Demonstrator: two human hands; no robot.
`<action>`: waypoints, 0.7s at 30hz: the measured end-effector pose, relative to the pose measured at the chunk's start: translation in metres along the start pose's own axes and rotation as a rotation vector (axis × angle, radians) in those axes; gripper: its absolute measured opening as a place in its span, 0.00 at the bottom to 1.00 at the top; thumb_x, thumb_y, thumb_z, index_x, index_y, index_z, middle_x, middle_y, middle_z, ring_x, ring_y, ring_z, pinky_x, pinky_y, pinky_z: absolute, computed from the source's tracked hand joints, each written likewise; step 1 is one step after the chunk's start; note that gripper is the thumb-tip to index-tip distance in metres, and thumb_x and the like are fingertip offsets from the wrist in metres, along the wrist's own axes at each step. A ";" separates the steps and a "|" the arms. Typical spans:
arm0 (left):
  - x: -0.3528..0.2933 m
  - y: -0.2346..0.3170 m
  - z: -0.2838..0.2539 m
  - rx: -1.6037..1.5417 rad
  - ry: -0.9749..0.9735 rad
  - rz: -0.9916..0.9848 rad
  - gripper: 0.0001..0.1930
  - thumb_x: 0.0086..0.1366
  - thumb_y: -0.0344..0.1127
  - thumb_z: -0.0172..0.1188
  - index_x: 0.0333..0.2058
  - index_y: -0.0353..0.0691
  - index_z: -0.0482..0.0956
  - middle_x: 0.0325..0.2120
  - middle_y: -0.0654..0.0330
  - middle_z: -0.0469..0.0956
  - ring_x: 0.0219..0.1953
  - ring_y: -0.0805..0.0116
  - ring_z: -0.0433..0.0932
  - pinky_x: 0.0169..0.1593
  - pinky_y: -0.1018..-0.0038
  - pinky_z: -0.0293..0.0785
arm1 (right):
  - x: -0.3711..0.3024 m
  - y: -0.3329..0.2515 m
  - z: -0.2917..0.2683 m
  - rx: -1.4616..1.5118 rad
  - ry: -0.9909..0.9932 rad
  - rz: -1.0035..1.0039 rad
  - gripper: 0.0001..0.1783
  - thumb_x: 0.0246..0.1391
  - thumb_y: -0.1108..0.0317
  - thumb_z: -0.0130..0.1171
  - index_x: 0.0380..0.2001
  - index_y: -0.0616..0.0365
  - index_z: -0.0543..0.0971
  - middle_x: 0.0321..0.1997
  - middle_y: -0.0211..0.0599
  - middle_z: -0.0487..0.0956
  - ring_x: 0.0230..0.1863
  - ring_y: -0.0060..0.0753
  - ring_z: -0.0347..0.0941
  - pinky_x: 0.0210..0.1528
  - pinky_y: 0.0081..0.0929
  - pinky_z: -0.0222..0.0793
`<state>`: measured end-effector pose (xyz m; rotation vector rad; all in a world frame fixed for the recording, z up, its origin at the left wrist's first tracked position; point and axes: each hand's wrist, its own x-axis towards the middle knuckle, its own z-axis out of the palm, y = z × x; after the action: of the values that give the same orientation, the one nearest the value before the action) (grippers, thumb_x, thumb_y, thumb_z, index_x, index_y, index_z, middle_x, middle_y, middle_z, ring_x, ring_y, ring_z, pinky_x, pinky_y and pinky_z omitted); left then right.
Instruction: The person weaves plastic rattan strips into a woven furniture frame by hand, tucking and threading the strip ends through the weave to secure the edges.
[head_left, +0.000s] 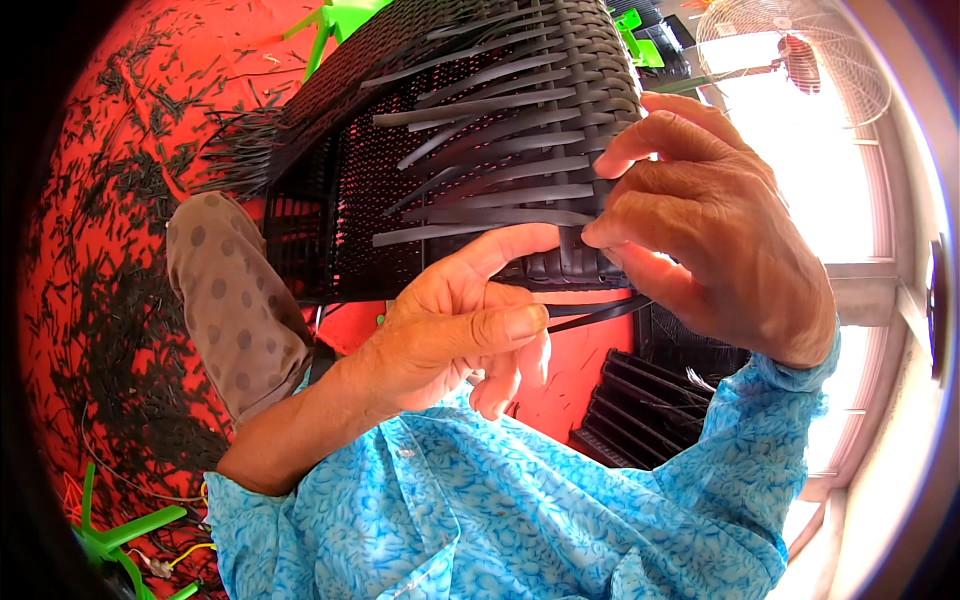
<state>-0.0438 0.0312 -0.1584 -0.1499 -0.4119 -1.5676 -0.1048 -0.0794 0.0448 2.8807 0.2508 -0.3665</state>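
A dark woven piece of furniture [590, 100] made of flat plastic strips stands before me, its thick braided edge facing right. Several loose black strip ends [490, 160] stick out leftward from that edge. My right hand [710, 220] is at the lower part of the braid, its fingertips closed around a black strip [570, 217]; the exact grip is partly hidden. Just to the left, my left hand [455, 320] has its index finger stretched up against the weave below the lowest strip end. Its thumb is held apart, and nothing shows in it.
Black strip offcuts [150, 350] litter the red floor [280, 130] at left. Green plastic stools [120, 535] are at lower left and at the top. A black slatted piece [640, 405] lies right of my lap. A wire fan [795, 50] stands at upper right by bright windows.
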 end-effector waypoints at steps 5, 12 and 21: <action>0.002 -0.003 -0.002 0.000 0.057 0.032 0.28 0.67 0.34 0.52 0.62 0.35 0.53 0.20 0.55 0.75 0.13 0.70 0.72 0.14 0.79 0.68 | 0.001 -0.003 -0.001 -0.034 -0.030 0.044 0.09 0.29 0.72 0.64 0.22 0.55 0.79 0.24 0.31 0.77 0.44 0.38 0.74 0.60 0.48 0.61; 0.001 -0.009 0.000 0.596 0.234 0.085 0.29 0.67 0.36 0.54 0.63 0.40 0.56 0.17 0.63 0.74 0.15 0.82 0.69 0.19 0.84 0.66 | -0.006 -0.004 0.015 -0.019 0.087 -0.002 0.07 0.34 0.71 0.63 0.24 0.54 0.80 0.26 0.30 0.77 0.45 0.38 0.74 0.61 0.47 0.60; 0.004 0.009 0.007 0.661 0.281 0.046 0.18 0.68 0.36 0.53 0.54 0.37 0.67 0.20 0.66 0.74 0.18 0.84 0.70 0.21 0.84 0.66 | 0.010 -0.010 0.038 -0.063 0.255 -0.014 0.06 0.35 0.70 0.58 0.18 0.61 0.74 0.19 0.39 0.72 0.40 0.41 0.74 0.64 0.59 0.52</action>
<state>-0.0363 0.0295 -0.1491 0.5589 -0.6724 -1.3104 -0.1062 -0.0773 0.0041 2.8600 0.3194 0.0084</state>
